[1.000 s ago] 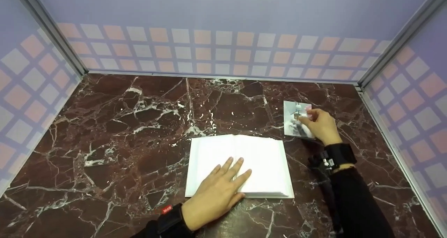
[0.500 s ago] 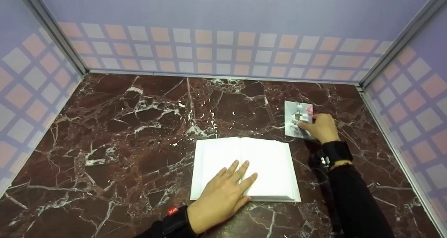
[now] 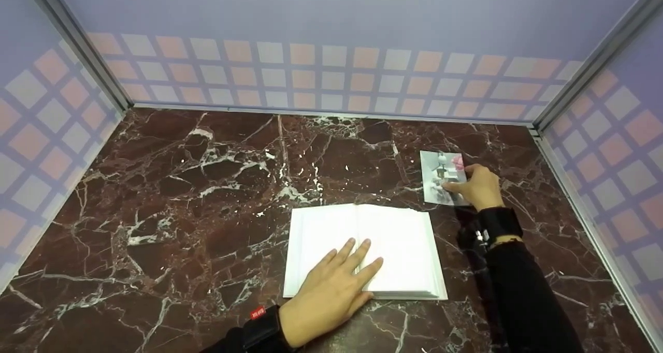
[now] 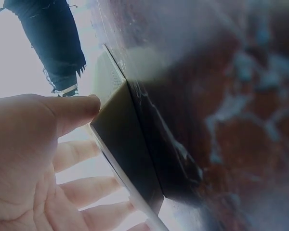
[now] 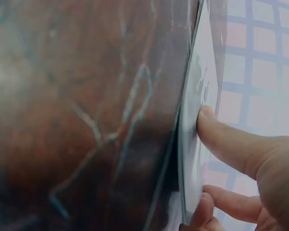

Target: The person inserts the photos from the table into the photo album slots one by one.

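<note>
An open book [image 3: 396, 249] with blank white pages lies on the table. My left hand [image 3: 331, 285] rests on it with fingers spread across the middle fold; in the left wrist view the thumb [image 4: 77, 109] touches the book's near edge. Beyond the book to the right is a picture card [image 3: 440, 179], printed in grey and white with a pink patch. My right hand [image 3: 476, 187] pinches the card's right side, thumb on its printed face. In the right wrist view the card [image 5: 192, 144] is tilted with one edge raised off the table, and the other fingers curl at its edge.
The dark red marble table [image 3: 207, 197] has white veins. Purple panels with pink and white squares stand around it: a back wall [image 3: 331, 78], a left wall [image 3: 41, 120] and a right wall [image 3: 616, 130] near my right arm.
My right fingers have moved off the card's printed face to its right edge, while the thumb stays on top. The left hand remains on the book; the view has shifted slightly.
</note>
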